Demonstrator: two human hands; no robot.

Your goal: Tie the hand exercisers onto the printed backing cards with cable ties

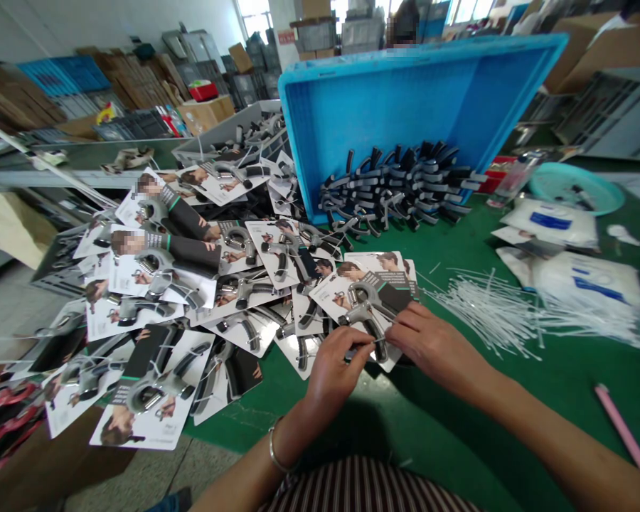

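A grey-and-black hand grip strengthener (370,313) lies on a printed backing card (331,291) at the near edge of the pile. My left hand (335,366) pinches a thin white cable tie (378,340) beside the lower handle of the grip. On the right side of the card, my right hand (432,345) has its fingers closed around the other side of the same tie; its fingertips partly cover the card's edge. Another printed card (409,269) shows beneath this one.
Carded grip strengtheners (165,267) are heaped to the left. A tilted blue crate (373,107) holds many loose grips (400,185). White cable ties (491,309) spread over the green table (442,419) at right, near plastic bags (592,284), a turquoise basin (576,186) and a pink stick (624,427).
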